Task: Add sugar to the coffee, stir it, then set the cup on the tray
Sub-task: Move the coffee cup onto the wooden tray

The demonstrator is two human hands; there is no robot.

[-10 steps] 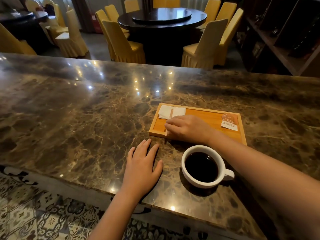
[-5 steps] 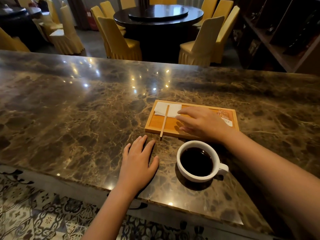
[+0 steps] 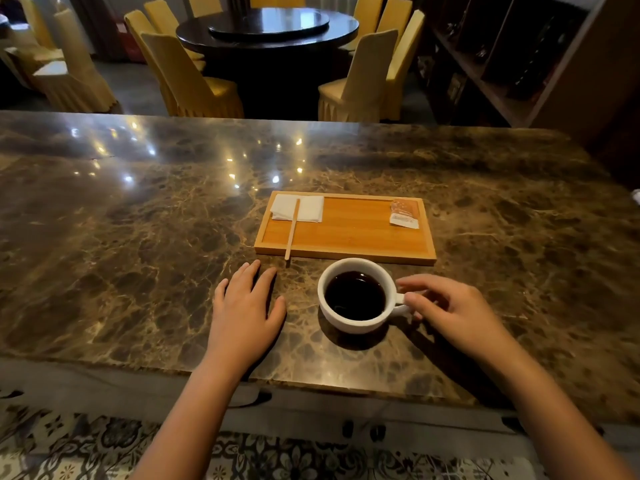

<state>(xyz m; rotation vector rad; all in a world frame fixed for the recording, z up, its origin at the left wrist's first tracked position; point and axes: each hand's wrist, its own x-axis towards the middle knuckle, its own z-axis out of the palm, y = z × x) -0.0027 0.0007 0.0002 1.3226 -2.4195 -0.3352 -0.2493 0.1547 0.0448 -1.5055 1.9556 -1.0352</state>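
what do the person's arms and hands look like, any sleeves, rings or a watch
Both forearms are bare as far as the view reaches: no sleeve or cuff shows. The left hand and right hand wear no gloves, and no ring, watch or bracelet is visible on the fingers or wrists. Nails look short and unpainted, though the picture is too soft to be sure.

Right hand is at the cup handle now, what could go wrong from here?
1. The cup is filled close to the rim with coffee; a quick lift by the right hand may slop it onto the marble counter.
2. The stir stick overhangs the tray's near edge, right by the cup's likely path; a knock could flick it off.
3. The sugar packet looks unopened, so moving the cup now may skip sugar and stirring.
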